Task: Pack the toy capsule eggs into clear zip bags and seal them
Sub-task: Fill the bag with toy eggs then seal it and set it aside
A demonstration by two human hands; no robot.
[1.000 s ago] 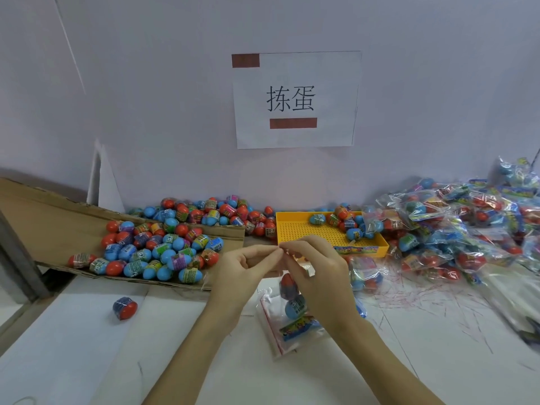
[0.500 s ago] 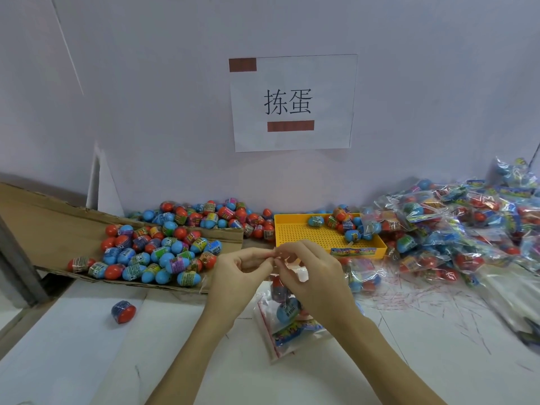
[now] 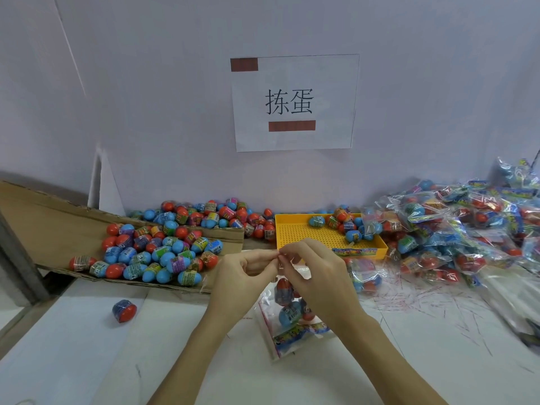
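On the wall I read a paper sign point(image 3: 295, 102) with "拣蛋". My left hand point(image 3: 242, 276) and right hand point(image 3: 318, 276) both pinch the top edge of the zip bag point(image 3: 287, 323), which hangs below them holding capsule eggs point(image 3: 289, 314).

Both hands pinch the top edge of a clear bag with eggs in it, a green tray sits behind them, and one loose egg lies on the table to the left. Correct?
Not quite: in the head view the tray is yellow, not green. The rest holds: left hand and right hand pinch the bag top, and the loose egg lies left.
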